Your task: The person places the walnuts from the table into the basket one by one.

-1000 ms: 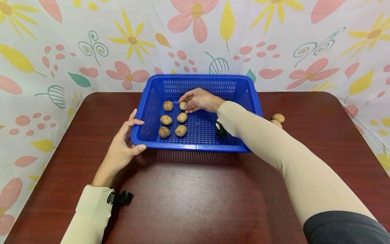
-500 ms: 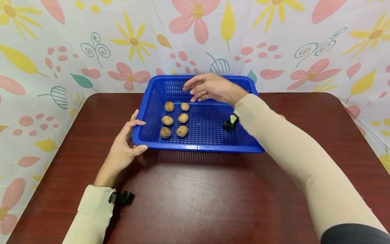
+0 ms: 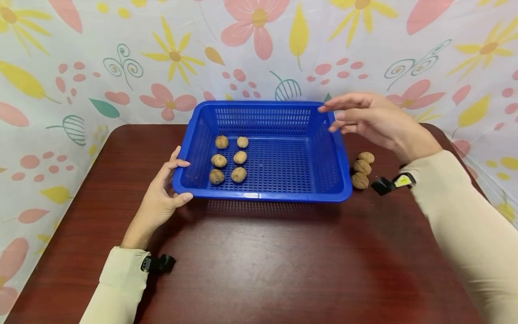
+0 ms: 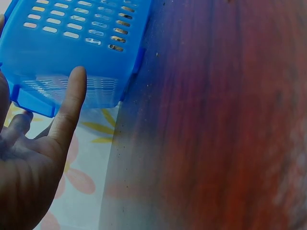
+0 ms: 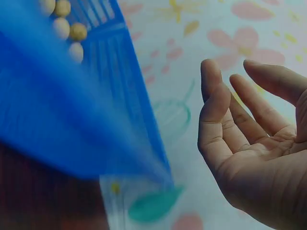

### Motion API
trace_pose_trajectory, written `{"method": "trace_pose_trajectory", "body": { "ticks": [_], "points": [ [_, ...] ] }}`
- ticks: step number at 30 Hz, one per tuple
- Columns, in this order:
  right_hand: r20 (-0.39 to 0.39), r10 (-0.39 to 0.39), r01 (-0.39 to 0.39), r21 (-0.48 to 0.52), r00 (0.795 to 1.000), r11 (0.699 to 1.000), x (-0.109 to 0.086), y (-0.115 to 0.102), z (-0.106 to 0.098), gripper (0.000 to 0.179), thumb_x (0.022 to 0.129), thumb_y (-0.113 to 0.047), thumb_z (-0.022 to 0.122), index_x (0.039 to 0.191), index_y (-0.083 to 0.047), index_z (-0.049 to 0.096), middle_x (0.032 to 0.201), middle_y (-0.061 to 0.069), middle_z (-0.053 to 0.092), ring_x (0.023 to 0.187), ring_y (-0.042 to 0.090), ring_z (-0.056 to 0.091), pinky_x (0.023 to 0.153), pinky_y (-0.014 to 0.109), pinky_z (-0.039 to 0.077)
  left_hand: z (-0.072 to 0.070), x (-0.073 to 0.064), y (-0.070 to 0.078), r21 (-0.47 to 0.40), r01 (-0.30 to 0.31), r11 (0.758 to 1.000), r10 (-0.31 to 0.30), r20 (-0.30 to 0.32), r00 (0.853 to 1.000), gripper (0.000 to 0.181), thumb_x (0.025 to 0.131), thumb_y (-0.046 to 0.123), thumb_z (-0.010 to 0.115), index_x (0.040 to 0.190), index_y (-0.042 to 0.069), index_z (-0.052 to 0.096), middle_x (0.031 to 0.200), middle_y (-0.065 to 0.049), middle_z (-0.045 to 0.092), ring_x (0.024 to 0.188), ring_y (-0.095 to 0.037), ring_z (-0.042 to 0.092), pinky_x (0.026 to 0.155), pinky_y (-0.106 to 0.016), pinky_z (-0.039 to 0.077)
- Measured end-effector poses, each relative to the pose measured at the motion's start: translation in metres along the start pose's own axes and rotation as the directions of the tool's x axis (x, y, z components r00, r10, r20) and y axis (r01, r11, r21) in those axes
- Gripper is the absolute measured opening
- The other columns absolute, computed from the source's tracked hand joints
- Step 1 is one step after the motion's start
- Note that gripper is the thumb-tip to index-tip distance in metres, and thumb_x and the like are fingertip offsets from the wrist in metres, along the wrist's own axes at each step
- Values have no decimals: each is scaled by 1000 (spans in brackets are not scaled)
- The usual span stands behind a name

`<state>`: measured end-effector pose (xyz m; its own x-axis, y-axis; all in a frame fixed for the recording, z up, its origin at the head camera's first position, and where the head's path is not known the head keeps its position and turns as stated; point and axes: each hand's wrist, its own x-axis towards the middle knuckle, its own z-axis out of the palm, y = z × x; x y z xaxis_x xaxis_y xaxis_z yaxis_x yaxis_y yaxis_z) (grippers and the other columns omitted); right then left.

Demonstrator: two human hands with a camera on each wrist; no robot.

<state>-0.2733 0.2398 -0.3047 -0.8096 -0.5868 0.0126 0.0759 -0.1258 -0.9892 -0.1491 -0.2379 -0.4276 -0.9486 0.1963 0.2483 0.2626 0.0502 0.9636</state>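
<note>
My left hand (image 3: 158, 193) holds the left end of a blue plastic basket (image 3: 259, 196), its fingers over the side rim and its thumb at the front corner. In the left wrist view a straight digit lies against the slotted outer wall (image 4: 48, 52). Several walnuts (image 3: 238, 175) sit in two columns on the basket's floor, toward the left. My right hand (image 3: 376, 119) is in the air over the back right corner, fingers loosely bent and holding nothing; the right wrist view also shows the palm bare. Below it, three walnuts (image 3: 362, 167) lie in a row beside the basket's right side.
The basket stands at the back of a dark red-brown wooden table (image 3: 259, 261). Right behind it hangs a white cloth (image 3: 154, 40) with a flower and leaf print. A black wrist camera (image 3: 390, 183) on the right arm hangs close to the walnuts outside.
My right hand let go of a walnut at the back of the second column, then lifted and moved right, out past the basket's right rim. The left hand stayed on the basket.
</note>
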Motion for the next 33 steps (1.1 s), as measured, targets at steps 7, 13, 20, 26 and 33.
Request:
{"method": "trace_pose_trajectory", "body": {
  "ticks": [7, 13, 20, 26, 33],
  "points": [
    [-42, -4, 7, 64, 999, 998, -47, 24, -42, 40, 106, 10, 42, 137, -1, 66, 134, 6, 73, 95, 23, 78, 77, 27, 61, -2, -2, 1, 20, 15, 1000, -15, -1, 1000, 59, 89, -4, 78, 141, 9, 53, 178, -3, 10, 142, -23, 43, 93, -19, 57],
    [-45, -23, 23, 9, 999, 1000, -78, 50, -69, 44, 105, 15, 39, 141, 3, 60, 140, 5, 70, 100, 24, 78, 78, 29, 63, -1, -2, 0, 11, 23, 1000, -23, 1, 1000, 59, 89, -4, 77, 141, 12, 53, 178, 0, 12, 143, -24, 42, 92, -19, 57],
    [-73, -33, 30, -46, 997, 998, -100, 75, -92, 46, 104, 17, 40, 144, 3, 56, 141, 5, 69, 102, 24, 78, 77, 28, 62, -2, 0, 1, 35, 25, 999, -25, 7, 1000, 60, 90, -3, 77, 142, 6, 50, 178, -2, 10, 147, -33, 37, 93, -19, 56],
    [-215, 48, -82, -154, 975, 985, -105, 91, -105, 40, 104, 9, 52, 143, 3, 58, 133, 2, 72, 96, 19, 78, 74, 27, 62, -4, 0, -1, 35, 28, 999, -28, 13, 1000, 60, 90, -2, 78, 143, 6, 49, 178, 1, 10, 150, -41, 31, 94, -19, 56],
    [-264, 100, -148, -168, 959, 975, -102, 104, -114, 39, 103, 7, 55, 141, 0, 62, 121, 1, 76, 92, 18, 77, 72, 28, 62, -4, 1, -2, 33, 22, 999, -22, 16, 1000, 62, 89, -3, 78, 143, 5, 49, 178, -2, 8, 150, -36, 33, 94, -19, 56]
  ]
}}
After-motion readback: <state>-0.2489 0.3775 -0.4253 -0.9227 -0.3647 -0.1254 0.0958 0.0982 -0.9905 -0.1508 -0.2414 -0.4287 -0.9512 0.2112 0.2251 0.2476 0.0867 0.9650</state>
